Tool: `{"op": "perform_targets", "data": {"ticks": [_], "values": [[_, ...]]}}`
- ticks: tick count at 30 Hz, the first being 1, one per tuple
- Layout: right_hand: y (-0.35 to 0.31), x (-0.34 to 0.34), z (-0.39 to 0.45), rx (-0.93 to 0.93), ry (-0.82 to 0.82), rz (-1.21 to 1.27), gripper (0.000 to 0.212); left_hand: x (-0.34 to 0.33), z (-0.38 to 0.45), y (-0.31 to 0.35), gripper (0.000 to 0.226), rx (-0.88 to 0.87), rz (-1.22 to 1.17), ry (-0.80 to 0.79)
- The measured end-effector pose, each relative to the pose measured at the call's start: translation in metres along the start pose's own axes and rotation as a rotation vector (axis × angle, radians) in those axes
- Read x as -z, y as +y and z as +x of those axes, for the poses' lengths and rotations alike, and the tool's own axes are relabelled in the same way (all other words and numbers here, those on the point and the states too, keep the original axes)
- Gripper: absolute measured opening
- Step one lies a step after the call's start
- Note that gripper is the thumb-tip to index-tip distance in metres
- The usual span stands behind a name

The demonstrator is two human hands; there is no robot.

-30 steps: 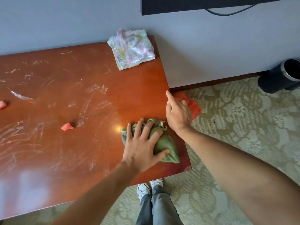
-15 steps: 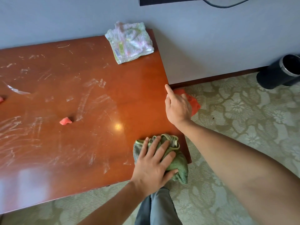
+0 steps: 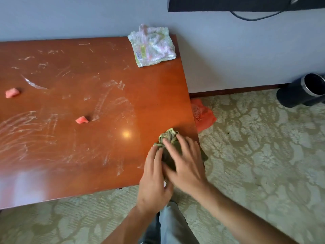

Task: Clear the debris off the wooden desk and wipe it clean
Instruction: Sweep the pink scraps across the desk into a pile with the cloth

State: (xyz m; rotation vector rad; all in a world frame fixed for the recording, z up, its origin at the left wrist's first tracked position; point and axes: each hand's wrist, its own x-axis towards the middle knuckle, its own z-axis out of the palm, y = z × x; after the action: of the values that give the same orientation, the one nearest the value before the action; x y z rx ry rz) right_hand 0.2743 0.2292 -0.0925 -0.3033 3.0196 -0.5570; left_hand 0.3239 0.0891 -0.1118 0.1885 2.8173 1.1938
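The wooden desk (image 3: 88, 147) is streaked with whitish smears. A crumpled green cloth (image 3: 169, 138) lies at its front right corner, partly over the edge. My left hand (image 3: 153, 176) grips the cloth's left side. My right hand (image 3: 184, 164), blurred, lies over the cloth with its fingers spread. Two pink scraps of debris sit on the desk, one in the middle (image 3: 81, 120) and one at the far left (image 3: 12, 92). A clear plastic sliver (image 3: 33, 84) lies near the left one.
A folded white and pink cloth (image 3: 152, 45) rests at the desk's back right corner by the wall. An orange bag (image 3: 203, 115) lies on the patterned carpet beside the desk. A black bin (image 3: 304, 88) stands at the right. A dark screen (image 3: 246, 4) hangs above.
My right hand left the desk's right edge and came down onto the green cloth. The left hand shifted with the cloth toward the front right corner.
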Motion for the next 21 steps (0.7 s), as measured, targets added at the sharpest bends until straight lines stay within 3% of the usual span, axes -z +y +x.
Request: {"op": "perform_targets", "data": {"ticks": [2, 6, 9, 11, 13, 16, 17, 21], "values": [[-0.009, -0.018, -0.016, -0.004, -0.110, -0.205, 0.081, 0.005, -0.030, -0.024, 0.067, -0.029, 0.084, 0.049], [0.010, -0.021, 0.011, 0.091, -0.077, -0.294, 0.076, 0.005, -0.064, -0.034, 0.063, -0.015, 0.251, 0.033], [0.016, -0.013, 0.049, -0.064, -0.058, -0.320, 0.084, 0.004, -0.060, -0.028, 0.060, -0.008, 0.335, -0.031], [0.008, -0.015, 0.061, -0.123, -0.037, -0.274, 0.078, 0.002, -0.048, -0.023, 0.061, 0.006, 0.375, -0.041], [-0.001, -0.017, 0.059, 0.032, -0.064, -0.214, 0.068, -0.003, -0.040, -0.019, 0.064, 0.043, 0.414, -0.054], [0.001, -0.007, 0.060, 0.453, -0.174, -0.259, 0.066, -0.012, -0.036, -0.016, 0.068, 0.117, 0.445, -0.059], [0.005, -0.002, 0.072, 0.487, -0.196, -0.293, 0.067, -0.015, -0.038, -0.015, 0.068, 0.132, 0.438, -0.049], [0.011, 0.004, 0.135, 0.169, -0.113, -0.308, 0.067, -0.027, -0.036, -0.005, 0.059, 0.217, 0.442, 0.038]]}}
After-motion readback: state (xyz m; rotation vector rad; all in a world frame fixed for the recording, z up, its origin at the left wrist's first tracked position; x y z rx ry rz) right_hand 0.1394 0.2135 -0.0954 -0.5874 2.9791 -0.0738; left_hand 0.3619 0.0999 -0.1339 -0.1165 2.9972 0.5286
